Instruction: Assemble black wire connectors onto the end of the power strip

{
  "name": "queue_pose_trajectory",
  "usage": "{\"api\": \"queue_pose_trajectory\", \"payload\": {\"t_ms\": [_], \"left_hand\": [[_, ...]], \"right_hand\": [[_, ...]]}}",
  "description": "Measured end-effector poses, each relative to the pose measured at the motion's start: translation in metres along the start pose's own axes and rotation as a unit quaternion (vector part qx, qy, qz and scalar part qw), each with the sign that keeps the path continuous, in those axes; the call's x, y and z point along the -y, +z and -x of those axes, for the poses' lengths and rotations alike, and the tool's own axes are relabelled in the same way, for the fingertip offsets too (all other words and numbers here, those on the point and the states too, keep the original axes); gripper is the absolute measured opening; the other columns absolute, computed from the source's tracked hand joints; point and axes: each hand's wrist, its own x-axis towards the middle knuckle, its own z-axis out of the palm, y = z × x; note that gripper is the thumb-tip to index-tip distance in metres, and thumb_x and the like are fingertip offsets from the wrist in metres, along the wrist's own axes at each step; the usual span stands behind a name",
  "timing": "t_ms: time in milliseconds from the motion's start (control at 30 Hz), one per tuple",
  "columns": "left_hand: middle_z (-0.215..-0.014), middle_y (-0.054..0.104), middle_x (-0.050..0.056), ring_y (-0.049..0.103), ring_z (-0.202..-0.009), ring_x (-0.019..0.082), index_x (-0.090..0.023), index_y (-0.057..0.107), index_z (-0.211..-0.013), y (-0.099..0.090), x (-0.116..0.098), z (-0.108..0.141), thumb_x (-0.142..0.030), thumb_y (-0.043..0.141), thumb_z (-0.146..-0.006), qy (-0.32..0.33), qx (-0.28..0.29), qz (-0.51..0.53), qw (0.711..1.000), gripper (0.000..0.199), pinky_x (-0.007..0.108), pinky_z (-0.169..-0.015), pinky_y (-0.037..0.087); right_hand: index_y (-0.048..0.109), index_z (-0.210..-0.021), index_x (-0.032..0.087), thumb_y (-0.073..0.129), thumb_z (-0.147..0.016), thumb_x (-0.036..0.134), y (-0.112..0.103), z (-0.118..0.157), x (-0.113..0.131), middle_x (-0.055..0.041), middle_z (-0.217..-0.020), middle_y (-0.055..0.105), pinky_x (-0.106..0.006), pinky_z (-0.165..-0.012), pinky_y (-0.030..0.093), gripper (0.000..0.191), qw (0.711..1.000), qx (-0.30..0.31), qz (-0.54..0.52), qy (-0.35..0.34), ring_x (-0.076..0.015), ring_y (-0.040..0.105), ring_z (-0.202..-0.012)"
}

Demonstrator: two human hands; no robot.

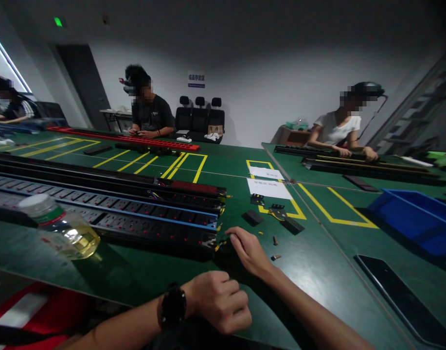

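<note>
My left hand [219,301], with a black watch on the wrist, is curled into a fist over the table's near edge; whatever it may hold is hidden. My right hand [246,248] reaches to the end of the nearest black socket strip [153,233], where short yellow wires [218,247] stick out. Its fingers are bent together beside the wires, and their grip is too small to make out. Several long black strips with red dots lie side by side to the left. Small black parts [252,218] and two bolts [275,240] lie beyond my right hand.
A bottle of yellow liquid [67,231] leans over the strips at left. A phone [401,296] and a blue bin [419,214] are at right. White paper labels [269,188] lie mid-table. Several people sit across the green table [317,257].
</note>
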Motion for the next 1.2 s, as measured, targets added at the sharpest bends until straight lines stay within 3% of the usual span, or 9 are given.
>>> {"api": "queue_pose_trajectory", "payload": {"t_ms": [67, 300, 533, 800, 933, 1100, 1200], "left_hand": [[-0.062, 0.042, -0.005, 0.04, -0.05, 0.012, -0.022, 0.049, -0.069, -0.001, -0.004, -0.003, -0.015, 0.068, -0.087, 0.025, -0.006, -0.021, 0.999, 0.027, 0.031, -0.046, 0.021], [-0.062, 0.043, -0.005, 0.041, -0.051, 0.012, -0.021, 0.05, -0.07, -0.001, -0.004, -0.005, -0.012, 0.067, -0.086, -0.011, -0.024, -0.032, 0.999, 0.025, 0.031, -0.046, 0.023], [-0.062, 0.046, -0.004, 0.041, -0.05, 0.012, -0.022, 0.047, -0.071, -0.004, -0.005, -0.004, -0.013, 0.062, -0.091, -0.016, 0.044, -0.036, 0.998, 0.027, 0.031, -0.047, 0.024], [-0.063, 0.045, -0.004, 0.041, -0.051, 0.012, -0.021, 0.049, -0.07, -0.004, -0.005, -0.006, -0.013, 0.062, -0.09, -0.036, -0.007, -0.028, 0.999, 0.026, 0.031, -0.047, 0.024], [-0.063, 0.045, -0.005, 0.042, -0.051, 0.012, -0.022, 0.049, -0.071, -0.002, -0.005, -0.003, -0.012, 0.063, -0.09, -0.041, 0.005, -0.021, 0.999, 0.026, 0.031, -0.047, 0.025], [-0.063, 0.048, -0.004, 0.042, -0.051, 0.013, -0.022, 0.051, -0.071, 0.0, 0.005, 0.003, -0.021, 0.056, -0.097, -0.091, -0.008, 0.012, 0.996, 0.027, 0.033, -0.046, 0.026], [-0.065, 0.052, -0.003, 0.044, -0.054, 0.013, -0.022, 0.054, -0.072, -0.007, 0.019, 0.0, -0.017, 0.054, -0.095, -0.187, -0.034, 0.077, 0.979, 0.023, 0.032, -0.05, 0.028]], "right_hand": [[0.067, -0.11, 0.022, 0.041, -0.111, 0.029, 0.0, 0.0, 0.001, -0.0065, -0.099, 0.076, -0.034, -0.082, 0.054, 0.028, 1.0, -0.004, 0.002, 0.001, -0.0218, 0.072, -0.09], [0.067, -0.111, 0.022, 0.041, -0.111, 0.03, 0.0, -0.001, -0.001, -0.006, -0.098, 0.075, -0.033, -0.082, 0.053, 0.027, 1.0, -0.001, 0.003, 0.006, -0.0222, 0.072, -0.09], [0.068, -0.111, 0.022, 0.04, -0.112, 0.033, -0.001, -0.001, 0.001, -0.0061, -0.1, 0.076, -0.034, -0.085, 0.055, 0.029, 1.0, 0.016, 0.004, 0.007, -0.0222, 0.073, -0.093], [0.068, -0.112, 0.022, 0.041, -0.112, 0.033, 0.0, 0.0, 0.0, -0.0068, -0.103, 0.078, -0.035, -0.085, 0.054, 0.029, 1.0, 0.024, 0.0, 0.019, -0.023, 0.074, -0.094], [0.068, -0.113, 0.022, 0.041, -0.112, 0.033, -0.001, 0.0, -0.001, -0.0069, -0.103, 0.077, -0.035, -0.085, 0.054, 0.029, 0.999, 0.03, 0.0, 0.019, -0.0228, 0.073, -0.094], [0.067, -0.112, 0.022, 0.04, -0.112, 0.033, -0.001, -0.001, 0.001, -0.0065, -0.102, 0.076, -0.034, -0.084, 0.053, 0.029, 0.999, 0.031, -0.003, 0.012, -0.0223, 0.073, -0.094], [0.067, -0.112, 0.023, 0.04, -0.113, 0.034, -0.001, -0.001, 0.001, -0.0066, -0.103, 0.076, -0.034, -0.085, 0.053, 0.029, 0.999, 0.03, -0.006, 0.016, -0.0225, 0.072, -0.095]]}}
